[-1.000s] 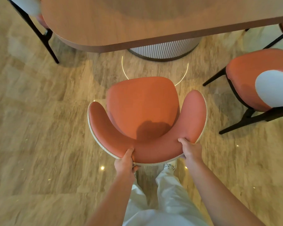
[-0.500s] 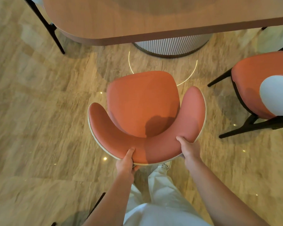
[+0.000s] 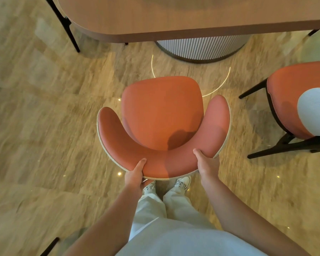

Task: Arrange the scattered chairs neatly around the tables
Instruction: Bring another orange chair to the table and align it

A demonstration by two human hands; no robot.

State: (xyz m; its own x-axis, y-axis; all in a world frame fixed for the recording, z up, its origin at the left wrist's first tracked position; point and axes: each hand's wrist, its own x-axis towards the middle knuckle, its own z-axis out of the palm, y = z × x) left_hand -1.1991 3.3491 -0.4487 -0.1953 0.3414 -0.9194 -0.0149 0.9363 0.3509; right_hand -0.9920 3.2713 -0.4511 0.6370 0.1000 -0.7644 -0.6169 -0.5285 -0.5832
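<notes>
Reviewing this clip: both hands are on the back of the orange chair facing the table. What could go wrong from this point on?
1. Pushed straight ahead, the orange chair may bump its seat or legs into the table's ribbed base, which stands directly in front of it.
2. The neighbouring chair on the right sits close and angled; drifting right could clip its black legs.
3. The left hand and right hand hold only the backrest rim, so the grip may slip if the chair snags.

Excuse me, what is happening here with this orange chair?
A person stands behind the orange chair and grips its curved backrest with the left hand and the right hand. The chair faces the wooden table, with floor showing between them. A second orange chair stands to the right.
</notes>
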